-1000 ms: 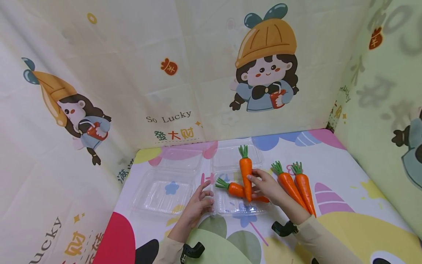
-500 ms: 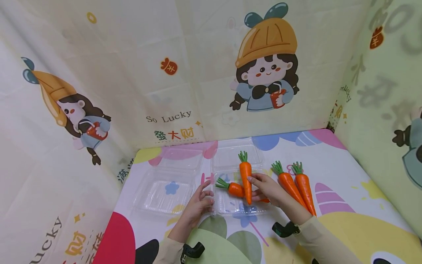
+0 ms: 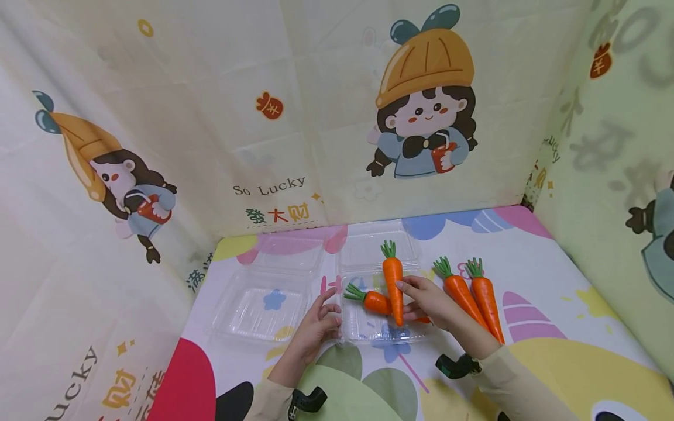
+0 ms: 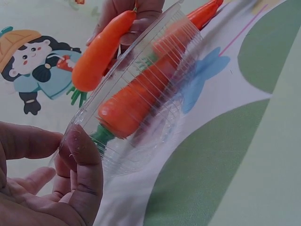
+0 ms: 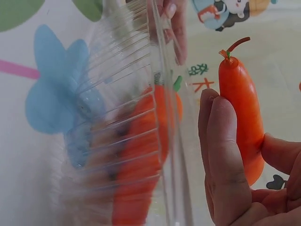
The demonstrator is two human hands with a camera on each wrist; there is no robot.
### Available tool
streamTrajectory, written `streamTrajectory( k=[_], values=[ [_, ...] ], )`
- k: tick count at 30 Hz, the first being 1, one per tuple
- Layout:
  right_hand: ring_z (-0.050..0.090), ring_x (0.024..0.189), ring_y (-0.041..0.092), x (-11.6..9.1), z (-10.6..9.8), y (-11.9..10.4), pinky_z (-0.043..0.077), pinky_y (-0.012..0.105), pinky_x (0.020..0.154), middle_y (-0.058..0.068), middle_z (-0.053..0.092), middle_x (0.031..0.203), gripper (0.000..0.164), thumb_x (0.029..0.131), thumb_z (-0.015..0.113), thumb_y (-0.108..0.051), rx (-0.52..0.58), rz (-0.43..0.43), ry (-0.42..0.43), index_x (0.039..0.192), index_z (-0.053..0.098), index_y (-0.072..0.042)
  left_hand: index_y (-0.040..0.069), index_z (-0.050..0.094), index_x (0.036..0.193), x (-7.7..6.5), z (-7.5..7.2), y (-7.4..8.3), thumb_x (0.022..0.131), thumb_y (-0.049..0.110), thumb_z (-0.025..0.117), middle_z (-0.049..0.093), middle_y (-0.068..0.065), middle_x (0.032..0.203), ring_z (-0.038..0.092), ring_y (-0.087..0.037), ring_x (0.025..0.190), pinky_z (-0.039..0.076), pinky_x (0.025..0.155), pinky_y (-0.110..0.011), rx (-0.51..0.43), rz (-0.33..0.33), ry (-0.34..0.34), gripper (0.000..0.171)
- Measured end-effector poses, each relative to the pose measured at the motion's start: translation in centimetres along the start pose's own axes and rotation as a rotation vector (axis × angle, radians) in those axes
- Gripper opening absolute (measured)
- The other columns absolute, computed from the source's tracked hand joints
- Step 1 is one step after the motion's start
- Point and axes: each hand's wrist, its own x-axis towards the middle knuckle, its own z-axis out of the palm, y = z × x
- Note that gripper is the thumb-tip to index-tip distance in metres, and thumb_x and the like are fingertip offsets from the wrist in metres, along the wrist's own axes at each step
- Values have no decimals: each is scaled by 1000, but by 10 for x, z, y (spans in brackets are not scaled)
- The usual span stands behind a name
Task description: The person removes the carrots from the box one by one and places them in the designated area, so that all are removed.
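My right hand (image 3: 429, 303) holds an orange carrot (image 3: 392, 275) with a green top, its tip pointing down over a clear plastic clamshell box (image 3: 363, 332). A second carrot (image 3: 375, 302) lies slantwise in that box, partly covered by the held one and the right hand. In the right wrist view, thumb and fingers (image 5: 223, 136) grip the carrot (image 5: 242, 113) from both sides. At the box's left edge is my left hand (image 3: 315, 328). The left wrist view shows its thumb and fingers pinching the clear rim (image 4: 77, 115).
Two more carrots, one (image 3: 463, 295) beside the other (image 3: 487, 298), lie right of the box, near the right forearm. Another clear clamshell box (image 3: 247, 316) stands open on the left. Both lids lie folded back toward the rear wall. Printed cloth covers the table and walls.
The right hand has lowered the carrot slightly toward the box, mostly in the first half second. The left hand and the other carrots have stayed where they were.
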Motion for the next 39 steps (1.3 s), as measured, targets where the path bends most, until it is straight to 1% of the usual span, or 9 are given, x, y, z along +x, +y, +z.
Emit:
streamTrajectory(
  k=[4, 8, 15, 21, 28, 32, 36, 39],
  values=[
    [71, 79, 23, -1, -1, 0, 63, 36, 72, 25, 61, 125, 69, 107, 54, -36, 8, -10, 2, 155, 31, 8, 15, 30, 160, 0, 0, 0, 95, -2, 60, 49, -9, 115, 55, -14, 81, 56, 69, -24, 4, 2, -4, 74],
    [71, 80, 22, -3, -4, -1, 63, 36, 74, 23, 62, 124, 68, 108, 54, -36, -15, -23, 11, 155, 32, 8, 16, 30, 160, 0, -1, 1, 95, -2, 60, 49, -9, 115, 55, -15, 82, 56, 69, -24, 6, -2, -4, 74],
    [71, 79, 23, -10, -10, -2, 64, 35, 71, 24, 62, 124, 70, 107, 56, -37, -59, -35, 33, 154, 33, 9, 16, 30, 161, 0, 0, 2, 95, -2, 60, 50, -9, 116, 54, -15, 83, 56, 70, -24, 6, -3, -6, 74],
    [73, 78, 25, -20, -21, -1, 64, 38, 71, 23, 64, 121, 69, 106, 57, -36, -88, -63, 53, 152, 35, 10, 15, 30, 160, 0, 0, 1, 95, -2, 60, 50, -8, 114, 54, -14, 83, 56, 69, -24, 5, -3, -6, 74],
    [74, 78, 27, -35, -34, 2, 64, 39, 68, 26, 64, 120, 70, 106, 58, -33, -121, -100, 74, 151, 33, 15, 13, 29, 160, 0, 0, 1, 94, -4, 59, 50, -6, 111, 54, -13, 80, 56, 67, -24, -3, 2, -4, 75],
    [75, 80, 29, -43, -42, 6, 64, 40, 68, 30, 62, 124, 72, 106, 58, -32, -119, -95, 101, 152, 30, 16, 13, 29, 160, 1, -1, 1, 94, -4, 59, 50, -6, 111, 54, -13, 80, 56, 66, -24, -3, 2, -2, 75],
    [74, 82, 29, -52, -52, 11, 64, 41, 68, 29, 61, 122, 69, 107, 56, -31, -109, -96, 107, 151, 30, 15, 12, 29, 160, 1, -1, 0, 94, -4, 59, 50, -5, 110, 55, -13, 80, 57, 66, -24, -3, -4, -1, 75],
    [72, 82, 27, -59, -61, 14, 64, 40, 68, 28, 60, 121, 68, 107, 55, -30, -148, -93, 125, 151, 29, 15, 12, 29, 160, 1, -1, 0, 94, -4, 59, 50, -5, 110, 56, -13, 80, 57, 66, -24, -7, -5, -4, 74]
  ],
)
